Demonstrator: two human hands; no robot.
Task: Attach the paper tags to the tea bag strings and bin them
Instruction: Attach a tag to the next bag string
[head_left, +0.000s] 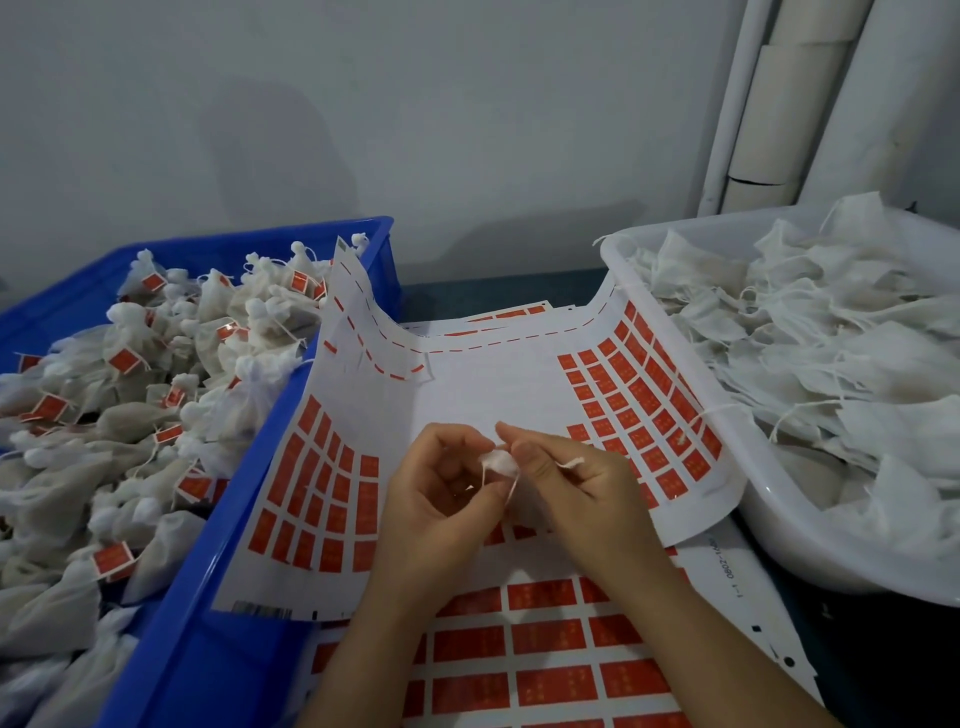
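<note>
Curled tag sheet (467, 395) hemmed between blue bin (249, 499) and white tub (769, 499).

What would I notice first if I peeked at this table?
The bright red tags on the curled white sheet in the middle jump out first. Over it, the left hand and right hand pinch a little white tea bag. A blue bin on the left is heaped with tagged bags, and a white tub on the right holds untagged ones.
</note>
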